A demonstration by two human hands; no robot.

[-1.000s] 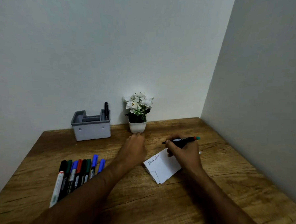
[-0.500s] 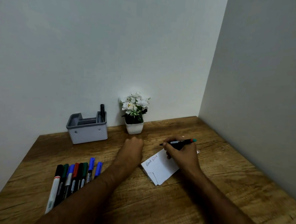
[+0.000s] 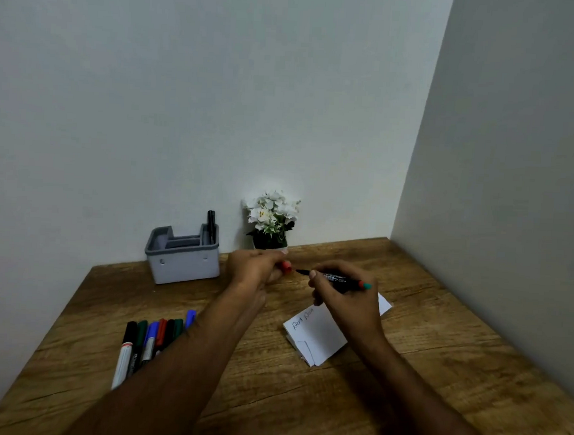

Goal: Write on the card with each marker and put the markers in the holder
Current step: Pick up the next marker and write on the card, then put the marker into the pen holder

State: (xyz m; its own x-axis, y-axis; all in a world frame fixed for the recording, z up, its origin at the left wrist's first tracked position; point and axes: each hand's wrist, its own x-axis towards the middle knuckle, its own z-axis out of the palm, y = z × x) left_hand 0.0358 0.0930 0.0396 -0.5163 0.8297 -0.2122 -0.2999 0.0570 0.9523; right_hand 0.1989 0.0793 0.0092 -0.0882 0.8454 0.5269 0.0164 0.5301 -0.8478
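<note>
My right hand (image 3: pixel 347 300) grips a black marker (image 3: pixel 337 279) with its bare tip pointing left, raised above the white card (image 3: pixel 319 335). The card lies on the wooden table (image 3: pixel 404 373) and bears a line of handwriting near its far-left edge. My left hand (image 3: pixel 256 269) holds a red cap (image 3: pixel 286 267) just left of the marker's tip, a small gap between them. A grey holder (image 3: pixel 183 261) stands at the back left with one black marker (image 3: pixel 211 221) upright in it. Several capped markers (image 3: pixel 149 340) lie in a row at the left.
A small white pot of white flowers (image 3: pixel 272 220) stands against the back wall, just behind my left hand. A side wall (image 3: pixel 511 229) closes off the table's right edge.
My right hand has lifted the marker off the card. My left hand rose from the table and now shows a red cap close to the marker's tip. The camera tilted.
</note>
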